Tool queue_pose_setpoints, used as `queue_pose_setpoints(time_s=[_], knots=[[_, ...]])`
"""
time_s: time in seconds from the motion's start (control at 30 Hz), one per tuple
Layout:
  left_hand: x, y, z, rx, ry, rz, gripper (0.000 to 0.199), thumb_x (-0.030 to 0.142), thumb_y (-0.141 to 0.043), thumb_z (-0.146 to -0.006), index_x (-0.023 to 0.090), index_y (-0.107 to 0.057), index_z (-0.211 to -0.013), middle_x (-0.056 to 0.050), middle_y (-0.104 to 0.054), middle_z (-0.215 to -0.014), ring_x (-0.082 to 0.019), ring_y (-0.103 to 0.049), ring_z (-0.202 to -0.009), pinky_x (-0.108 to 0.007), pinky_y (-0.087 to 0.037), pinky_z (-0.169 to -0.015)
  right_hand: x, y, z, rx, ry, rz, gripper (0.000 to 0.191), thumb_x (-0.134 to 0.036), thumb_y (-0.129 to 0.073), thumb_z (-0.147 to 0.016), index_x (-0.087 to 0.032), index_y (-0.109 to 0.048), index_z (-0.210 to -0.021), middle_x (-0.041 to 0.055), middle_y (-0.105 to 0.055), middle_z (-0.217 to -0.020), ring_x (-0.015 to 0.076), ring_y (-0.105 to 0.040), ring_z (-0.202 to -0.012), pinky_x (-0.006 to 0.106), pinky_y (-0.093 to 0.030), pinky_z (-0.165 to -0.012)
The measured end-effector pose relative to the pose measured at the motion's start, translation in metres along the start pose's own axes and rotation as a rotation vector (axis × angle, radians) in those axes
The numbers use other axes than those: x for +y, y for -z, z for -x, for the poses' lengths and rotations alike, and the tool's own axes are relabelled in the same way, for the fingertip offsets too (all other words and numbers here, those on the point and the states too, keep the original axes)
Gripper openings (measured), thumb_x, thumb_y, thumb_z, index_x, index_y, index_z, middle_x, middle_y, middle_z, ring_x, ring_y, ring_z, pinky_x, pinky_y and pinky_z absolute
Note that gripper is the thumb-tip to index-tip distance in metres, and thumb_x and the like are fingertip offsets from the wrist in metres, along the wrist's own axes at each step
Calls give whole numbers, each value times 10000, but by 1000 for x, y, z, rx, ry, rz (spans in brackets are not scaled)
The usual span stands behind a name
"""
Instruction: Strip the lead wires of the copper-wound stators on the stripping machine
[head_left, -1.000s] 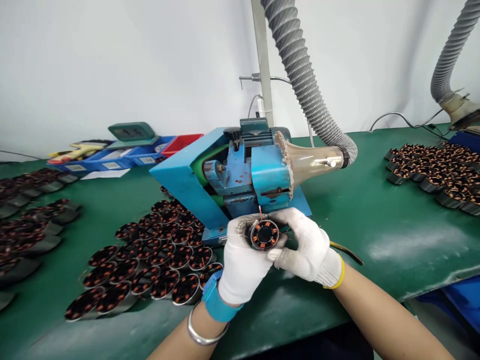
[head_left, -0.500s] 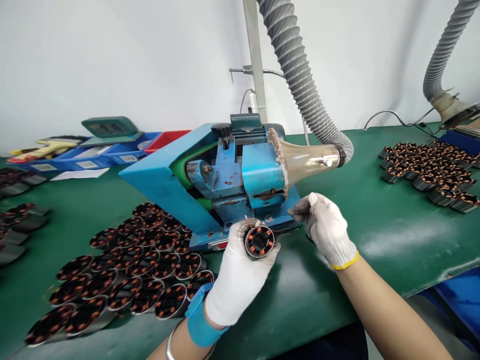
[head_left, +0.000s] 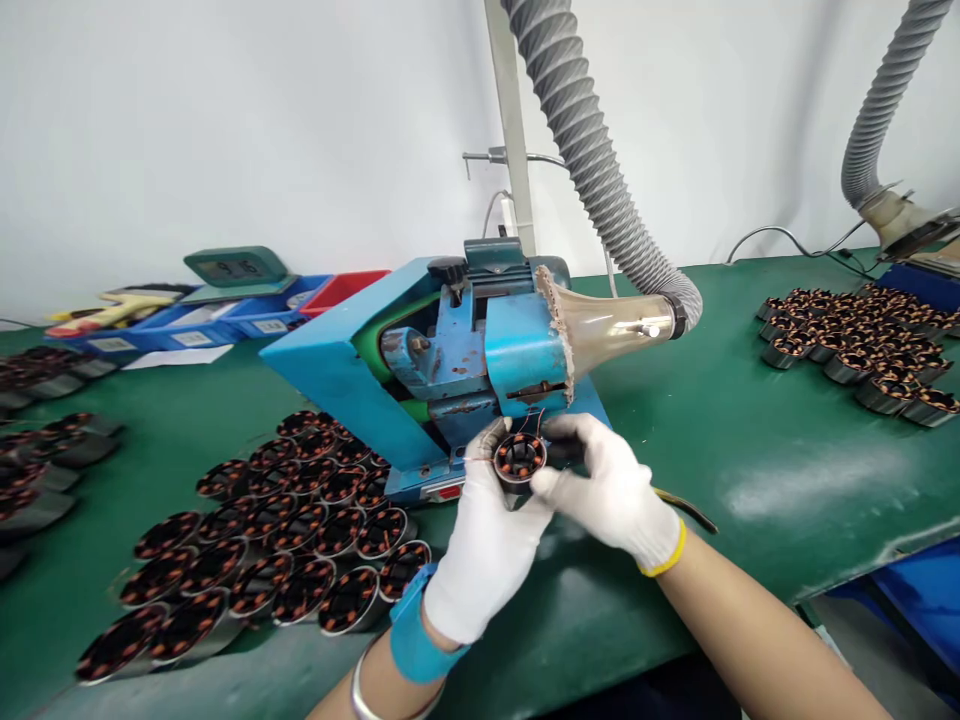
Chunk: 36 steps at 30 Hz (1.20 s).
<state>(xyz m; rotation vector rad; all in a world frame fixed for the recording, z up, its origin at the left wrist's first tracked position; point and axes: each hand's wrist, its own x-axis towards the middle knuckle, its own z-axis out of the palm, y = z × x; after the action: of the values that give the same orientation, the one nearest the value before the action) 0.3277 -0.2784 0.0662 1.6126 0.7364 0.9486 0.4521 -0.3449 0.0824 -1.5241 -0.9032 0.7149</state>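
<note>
Right hand (head_left: 604, 485) back, grip unclear, against dark, copper-coiled ring (head_left: 520, 459) in grip of left hand (head_left: 495, 540)

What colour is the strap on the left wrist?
The strap is blue; it shows best in the head view.

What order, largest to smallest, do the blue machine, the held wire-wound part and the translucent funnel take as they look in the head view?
1. Blue machine
2. Translucent funnel
3. Wire-wound part

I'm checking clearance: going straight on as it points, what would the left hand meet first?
Probably the blue machine, just beyond the copper-wound ring that the left hand holds; depth there is unclear.
</note>
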Motion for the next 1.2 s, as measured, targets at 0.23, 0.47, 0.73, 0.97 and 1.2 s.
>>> queue_pose_setpoints(time_s=[0.23, 0.47, 0.73, 0.97, 1.2], knots=[[4, -8, -14, 15, -15, 132, 466, 261, -749, -671, 186, -535, -1078, -82, -704, -1072, -220, -692, -989, -366, -563, -908, 5, -14, -6, -53, 83, -170, 441, -345, -699, -780, -143, -619, -1163, 100, -684, -1118, 245, -655, -1032, 385, -531, -935], [9, -11, -32, 44, -21, 129, 426, 269, -778, -656, 167, -559, -1007, -74, -731, -963, -217, -710, -898, -343, -580, -826, -6, -14, -17, -31, 162, -235, 287, -319, -625, -857, -148, -674, -1082, 63, -720, -1009, 211, -679, -966, 298, -552, -856], [6, -10, -24, 44, 52, 140, 423, 296, -778, -652, 167, -568, -996, -96, -736, -980, -235, -715, -922, -366, -583, -849, -5, -16, -8, -12, 85, -221, 371, -380, -631, -826, -135, -647, -1105, 99, -719, -1050, 243, -681, -1000, 340, -556, -896], [9, -10, -29, 47, 50, 117, 411, 278, -771, -646, 166, -583, -994, -101, -738, -985, -236, -718, -911, -360, -587, -831, -6, -19, -12, 19, 78, -257, 392, -422, -647, -786, -156, -624, -1074, 100, -718, -1045, 260, -678, -1011, 367, -553, -920], [18, -9, -35, 32, 6, 78, 328, 265, -744, -664, 171, -596, -941, -80, -740, -919, -227, -718, -859, -341, -583, -776, -8, -20, -18, 22, 74, -303, 395, -436, -662, -775, -158, -620, -1053, 97, -714, -1031, 251, -675, -1003, 349, -552, -913]])
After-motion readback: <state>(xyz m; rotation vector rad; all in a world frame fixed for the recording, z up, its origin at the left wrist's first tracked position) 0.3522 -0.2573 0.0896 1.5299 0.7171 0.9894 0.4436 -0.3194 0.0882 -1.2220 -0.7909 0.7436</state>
